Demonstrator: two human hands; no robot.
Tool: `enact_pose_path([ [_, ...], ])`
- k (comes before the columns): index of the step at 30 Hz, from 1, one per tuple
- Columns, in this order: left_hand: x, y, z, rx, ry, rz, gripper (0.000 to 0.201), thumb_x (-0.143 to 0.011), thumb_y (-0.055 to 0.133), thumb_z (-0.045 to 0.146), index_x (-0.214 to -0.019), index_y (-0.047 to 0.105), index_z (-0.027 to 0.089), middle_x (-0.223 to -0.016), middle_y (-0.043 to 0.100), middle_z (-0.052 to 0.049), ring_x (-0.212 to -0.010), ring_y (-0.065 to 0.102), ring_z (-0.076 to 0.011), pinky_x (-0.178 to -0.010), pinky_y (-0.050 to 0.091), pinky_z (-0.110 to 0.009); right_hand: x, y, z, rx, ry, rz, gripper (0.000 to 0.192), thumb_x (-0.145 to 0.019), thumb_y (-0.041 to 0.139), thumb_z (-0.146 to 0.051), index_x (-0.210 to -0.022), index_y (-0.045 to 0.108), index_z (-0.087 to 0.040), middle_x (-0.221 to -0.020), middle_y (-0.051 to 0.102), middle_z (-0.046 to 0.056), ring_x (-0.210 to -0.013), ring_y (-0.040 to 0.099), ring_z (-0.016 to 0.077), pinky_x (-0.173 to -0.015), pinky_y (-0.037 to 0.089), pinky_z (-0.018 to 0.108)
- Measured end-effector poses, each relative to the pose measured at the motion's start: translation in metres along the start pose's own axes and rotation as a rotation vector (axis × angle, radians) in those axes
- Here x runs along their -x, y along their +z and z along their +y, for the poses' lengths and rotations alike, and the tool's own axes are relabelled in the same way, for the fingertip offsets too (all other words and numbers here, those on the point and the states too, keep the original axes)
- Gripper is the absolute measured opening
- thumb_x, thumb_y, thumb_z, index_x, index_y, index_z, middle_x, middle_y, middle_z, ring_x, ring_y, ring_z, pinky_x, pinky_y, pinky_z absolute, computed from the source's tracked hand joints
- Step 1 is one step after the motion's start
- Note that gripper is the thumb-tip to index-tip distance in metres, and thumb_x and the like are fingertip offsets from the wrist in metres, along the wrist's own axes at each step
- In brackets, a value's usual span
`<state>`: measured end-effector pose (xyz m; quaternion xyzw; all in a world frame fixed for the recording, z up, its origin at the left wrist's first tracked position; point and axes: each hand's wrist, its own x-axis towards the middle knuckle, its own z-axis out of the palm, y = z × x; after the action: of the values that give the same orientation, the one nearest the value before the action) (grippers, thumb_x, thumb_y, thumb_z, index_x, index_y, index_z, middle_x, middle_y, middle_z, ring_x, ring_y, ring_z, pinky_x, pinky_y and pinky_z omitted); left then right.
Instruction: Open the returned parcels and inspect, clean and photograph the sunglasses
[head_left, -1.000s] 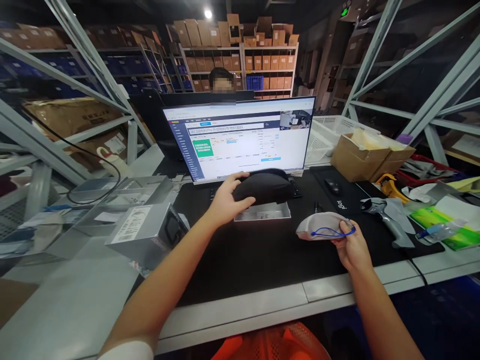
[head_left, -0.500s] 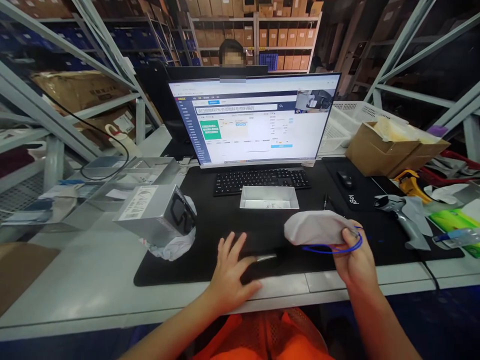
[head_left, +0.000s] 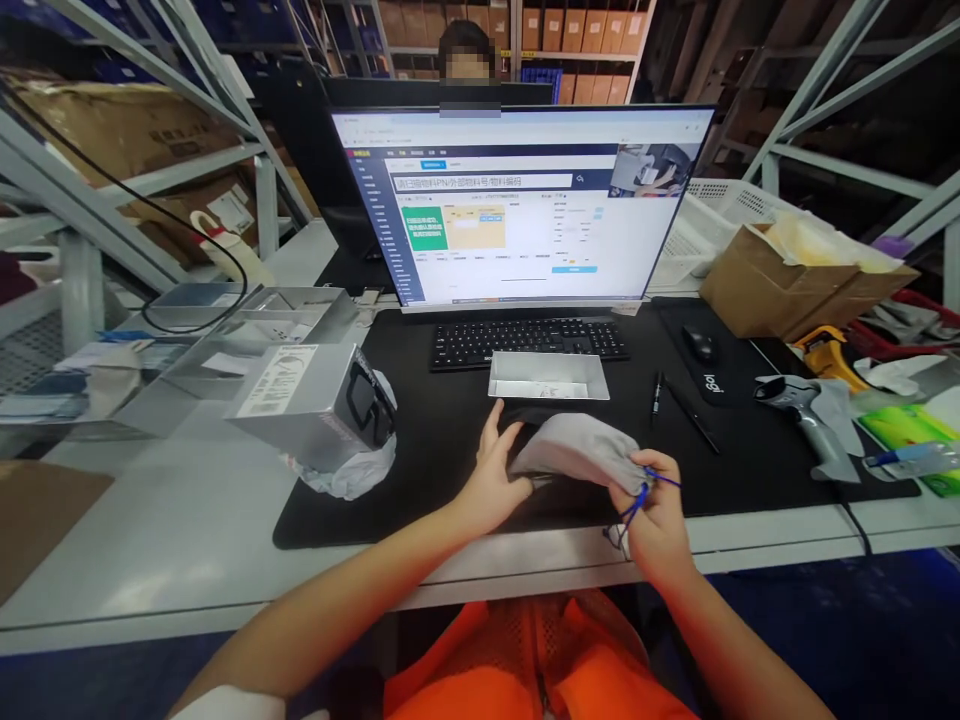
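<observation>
A soft grey drawstring pouch (head_left: pixel 581 448) with blue cords hangs over the black desk mat. My right hand (head_left: pixel 660 525) grips its corded end, the fingers closed around the gathered cloth. At the pouch's other end is my left hand (head_left: pixel 491 480), thumb and fingers apart around the tip; whether they press on it is hard to see. Something dark and blurred shows behind that end. Just beyond the pouch lies an open, shallow grey box part (head_left: pixel 550 378). To the left, a grey product box (head_left: pixel 319 400) rests tilted on crumpled white plastic.
A keyboard (head_left: pixel 525 343) and a lit monitor (head_left: pixel 517 220) stand behind the box part. On the right are two pens (head_left: pixel 690 413), a mouse (head_left: pixel 700 343), a handheld scanner (head_left: pixel 806 425) and a cardboard box (head_left: pixel 772 285). Grey trays (head_left: pixel 300 330) fill the left side. A person sits beyond the monitor.
My right hand has brought the pouch leftward and tilted it. My left hand has moved up and right to the pouch's end. The view has tipped downward slightly.
</observation>
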<state>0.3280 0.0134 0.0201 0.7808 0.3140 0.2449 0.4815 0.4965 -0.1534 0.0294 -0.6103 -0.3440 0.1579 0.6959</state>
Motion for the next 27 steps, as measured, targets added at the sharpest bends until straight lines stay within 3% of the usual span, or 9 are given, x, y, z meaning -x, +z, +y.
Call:
enact_pose_path([
  [3, 0.003, 0.009, -0.006, 0.021, -0.001, -0.058, 0.076, -0.067, 0.062, 0.003, -0.139, 0.047, 0.023, -0.170, -0.004, -0.009, -0.157, 0.005, -0.0339, -0.126, 0.016, -0.055, -0.002, 0.007, 0.004, 0.121, -0.043, -0.266, 0.029, -0.092, 0.062, -0.031, -0.118, 0.049, -0.028, -0.103, 0.066, 0.004, -0.087, 0.068, 0.0166, -0.076, 0.055, 0.029],
  [5, 0.004, 0.011, -0.013, 0.018, 0.021, -0.057, 0.078, -0.067, 0.063, 0.003, -0.140, 0.045, 0.022, -0.170, -0.004, -0.011, -0.157, 0.003, -0.0334, -0.127, 0.014, -0.055, -0.008, 0.000, 0.002, 0.333, -0.143, -0.438, 0.034, -0.093, 0.059, -0.027, -0.126, 0.053, -0.028, -0.116, 0.064, 0.008, -0.102, 0.066, 0.0209, -0.087, 0.054, 0.035],
  [8, 0.007, 0.011, -0.021, 0.012, 0.093, -0.048, 0.077, -0.070, 0.061, 0.004, -0.142, 0.040, 0.022, -0.170, -0.006, -0.012, -0.157, 0.000, -0.0322, -0.126, 0.013, -0.057, -0.021, -0.016, -0.007, 0.693, -0.288, -0.569, 0.044, -0.091, 0.059, -0.023, -0.135, 0.060, -0.029, -0.122, 0.058, 0.011, -0.114, 0.058, 0.0264, -0.097, 0.049, 0.043],
  [12, 0.011, 0.012, -0.025, -0.023, 0.179, -0.036, 0.075, -0.075, 0.062, 0.007, -0.143, 0.037, 0.024, -0.169, -0.005, -0.013, -0.157, 0.000, -0.0333, -0.124, 0.015, -0.061, -0.039, -0.024, -0.022, 1.001, -0.162, -0.708, 0.051, -0.095, 0.050, -0.025, -0.146, 0.052, -0.030, -0.103, 0.063, 0.008, -0.093, 0.062, 0.0232, -0.081, 0.051, 0.036],
  [14, 0.012, 0.012, -0.023, -0.064, 0.195, -0.032, 0.068, -0.078, 0.065, 0.012, -0.141, 0.041, 0.023, -0.169, -0.001, -0.015, -0.157, 0.004, -0.0353, -0.123, 0.017, -0.063, -0.047, -0.019, -0.026, 1.078, -0.086, -0.780, 0.050, -0.097, 0.049, -0.030, -0.148, 0.051, -0.028, -0.106, 0.068, 0.009, -0.095, 0.065, 0.0239, -0.079, 0.050, 0.035],
  [17, 0.011, 0.009, -0.019, -0.149, 0.236, -0.013, 0.055, -0.083, 0.066, 0.019, -0.135, 0.048, 0.020, -0.168, 0.009, -0.018, -0.155, 0.010, -0.0375, -0.120, 0.021, -0.065, -0.060, -0.008, -0.024, 1.160, -0.044, -0.877, 0.038, -0.103, 0.040, -0.035, -0.124, 0.068, -0.023, -0.107, 0.074, 0.010, -0.098, 0.069, 0.0251, -0.079, 0.047, 0.033],
  [19, 0.011, 0.006, -0.014, -0.228, 0.296, -0.010, 0.047, -0.085, 0.064, 0.020, -0.131, 0.053, 0.019, -0.166, 0.017, -0.018, -0.155, 0.012, -0.0382, -0.119, 0.022, -0.066, -0.067, -0.004, -0.020, 1.252, -0.021, -0.905, 0.044, -0.105, 0.033, -0.034, -0.099, 0.074, -0.020, -0.094, 0.076, 0.011, -0.088, 0.070, 0.0255, -0.073, 0.044, 0.033],
  [22, 0.010, 0.000, -0.010, -0.320, 0.371, -0.035, 0.041, -0.088, 0.063, 0.024, -0.129, 0.058, 0.018, -0.164, 0.025, -0.018, -0.154, 0.015, -0.0393, -0.118, 0.023, -0.066, -0.072, -0.004, -0.018, 1.286, 0.002, -0.861, 0.050, -0.105, 0.036, -0.038, -0.074, 0.071, -0.019, -0.079, 0.074, 0.010, -0.075, 0.069, 0.0253, -0.066, 0.040, 0.033],
  [27, 0.009, -0.005, -0.013, -0.245, 0.404, -0.064, 0.037, -0.099, 0.042, 0.022, -0.131, 0.060, 0.018, -0.164, 0.027, -0.015, -0.154, 0.019, -0.0335, -0.121, 0.024, -0.062, -0.055, 0.005, -0.031, 0.910, -0.120, -0.635, 0.034, -0.102, 0.048, -0.033, -0.080, 0.070, -0.020, -0.079, 0.070, 0.004, -0.077, 0.065, 0.0193, -0.070, 0.043, 0.029],
])
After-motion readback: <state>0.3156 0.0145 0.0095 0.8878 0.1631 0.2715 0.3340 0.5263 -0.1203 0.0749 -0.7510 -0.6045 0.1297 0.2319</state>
